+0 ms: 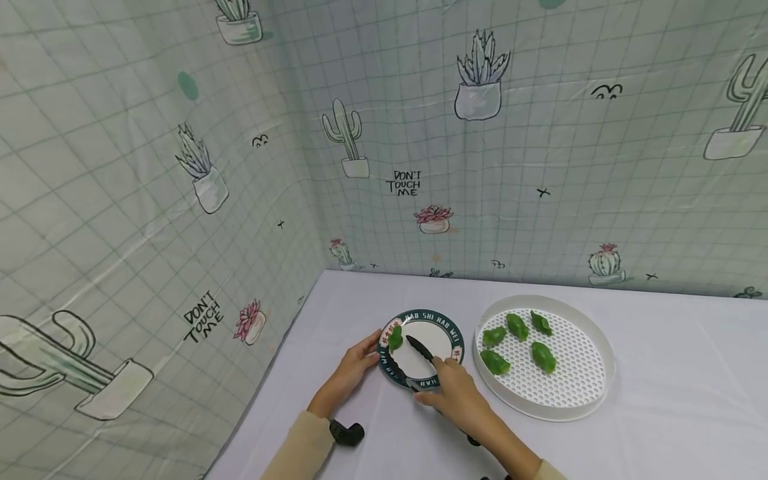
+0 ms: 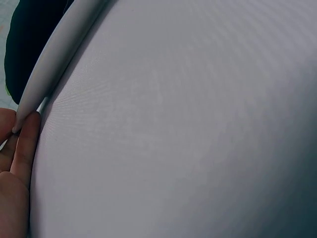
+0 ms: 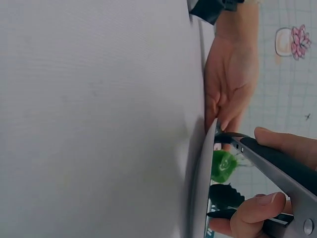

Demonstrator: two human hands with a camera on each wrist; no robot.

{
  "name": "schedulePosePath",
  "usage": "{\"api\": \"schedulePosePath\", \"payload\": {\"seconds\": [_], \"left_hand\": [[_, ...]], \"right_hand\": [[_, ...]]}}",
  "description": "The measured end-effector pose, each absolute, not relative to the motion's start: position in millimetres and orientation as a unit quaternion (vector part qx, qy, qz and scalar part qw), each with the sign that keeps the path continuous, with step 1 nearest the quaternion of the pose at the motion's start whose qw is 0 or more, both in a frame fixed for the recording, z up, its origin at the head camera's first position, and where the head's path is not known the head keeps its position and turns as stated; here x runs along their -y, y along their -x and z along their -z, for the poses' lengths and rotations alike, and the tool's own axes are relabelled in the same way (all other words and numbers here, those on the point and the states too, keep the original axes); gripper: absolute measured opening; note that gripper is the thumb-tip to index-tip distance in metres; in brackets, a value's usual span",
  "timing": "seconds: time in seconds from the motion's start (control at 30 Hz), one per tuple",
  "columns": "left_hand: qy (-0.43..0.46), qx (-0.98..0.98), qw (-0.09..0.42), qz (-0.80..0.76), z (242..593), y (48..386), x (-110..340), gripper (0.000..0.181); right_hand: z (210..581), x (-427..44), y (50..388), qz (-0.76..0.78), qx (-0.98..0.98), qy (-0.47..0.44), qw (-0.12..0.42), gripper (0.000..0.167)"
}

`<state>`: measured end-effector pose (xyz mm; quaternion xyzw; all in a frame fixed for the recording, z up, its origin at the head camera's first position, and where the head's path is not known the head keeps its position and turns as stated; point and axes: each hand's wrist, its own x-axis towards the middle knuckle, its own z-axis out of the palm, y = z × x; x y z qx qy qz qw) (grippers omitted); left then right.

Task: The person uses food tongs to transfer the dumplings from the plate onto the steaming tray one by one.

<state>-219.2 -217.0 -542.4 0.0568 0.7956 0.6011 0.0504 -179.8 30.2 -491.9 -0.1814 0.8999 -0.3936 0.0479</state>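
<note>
My left hand (image 1: 354,365) pinches the left rim of a white plate (image 1: 427,318) with a dark green lettered border; the left wrist view shows the thumb and fingertips (image 2: 30,129) at its edge. On the plate's left side lies a green pepper (image 1: 395,339), also visible in the right wrist view (image 3: 224,166). My right hand (image 1: 459,393) grips a pair of metal tongs (image 3: 270,171) with black tips. The tongs' arms are spread over the plate, one tip right of the pepper and the other below it; the pepper looks untouched.
Right of the plate stands a round white tray (image 1: 607,373) with a perforated base, holding several green peppers (image 1: 543,357). A white cloth covers the table (image 1: 672,413). Cactus-printed fabric (image 1: 540,153) rises behind and at the left. A black device (image 1: 348,433) sits at my left wrist.
</note>
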Motion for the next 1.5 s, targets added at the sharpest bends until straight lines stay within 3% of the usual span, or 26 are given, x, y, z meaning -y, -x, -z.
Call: {"api": "schedulePosePath", "payload": {"seconds": [0.7, 1.5], "left_hand": [[-0.058, -0.792, 0.06, -0.604, 543.8, 219.0, 217.5, 0.054], [-0.065, -0.786, 0.063, -0.612, 542.2, 219.1, 218.0, 0.054]], "right_hand": [[489.9, -19.6, 181.5, 0.357, -0.911, 0.207, 0.019, 0.066], [483.7, -43.3, 174.5, 0.392, -0.897, 0.202, 0.019, 0.06]]}}
